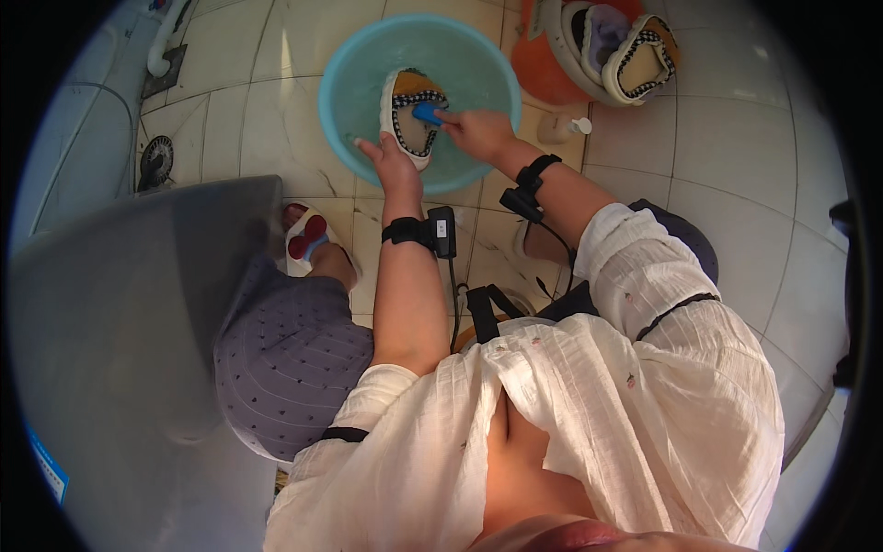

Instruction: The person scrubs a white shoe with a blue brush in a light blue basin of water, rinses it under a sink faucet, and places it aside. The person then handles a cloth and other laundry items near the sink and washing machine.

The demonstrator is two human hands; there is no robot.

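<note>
A shoe (412, 131) with a white sole, mustard toe and black-and-white checked lining is held over a light blue plastic basin (327, 124) of water. My left hand (394, 164) grips its heel end from the near left side. In my right hand (481, 132) is a blue brush (428, 114), which reaches into the shoe's opening. The brush's underside is hidden.
Right of the basin stands an orange bucket (541, 65) with several shoes on its rim, one a similar checked shoe (641, 65). A pump bottle (556, 128) stands below it. A floor drain (157, 160) and a large grey appliance or cabinet (138, 290) are at the left.
</note>
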